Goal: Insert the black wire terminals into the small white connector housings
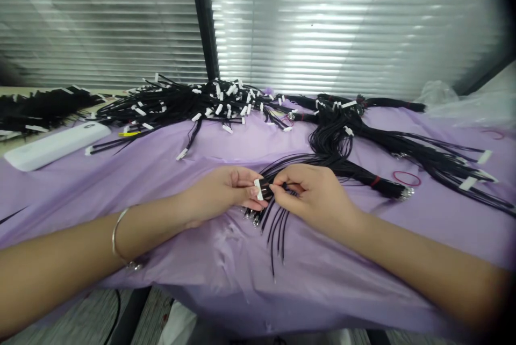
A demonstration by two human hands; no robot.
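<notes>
Near the front middle of the table, my left hand (pixel 231 189) pinches a small white connector (pixel 258 189) between thumb and fingers. Short black wires (pixel 266 188) run from the connector toward my right hand (pixel 308 189). The right thumb and forefinger are closed on a black wire close to the connector; its tip is hidden by the fingers. Below both hands, loose black wires (pixel 279 232) with bare metal ends hang over the purple cloth. A bundle of black wires (pixel 358 170), tied with a red band, stretches to the right behind my right hand.
Purple cloth (pixel 161 184) covers the table. A heap of black wires with white connectors (pixel 193 100) lies at the back, with more wire bundles (pixel 403 146) at right. A white oblong device (pixel 58 145), a red rubber band (pixel 407 178) and a clear plastic bag (pixel 463 103) lie around.
</notes>
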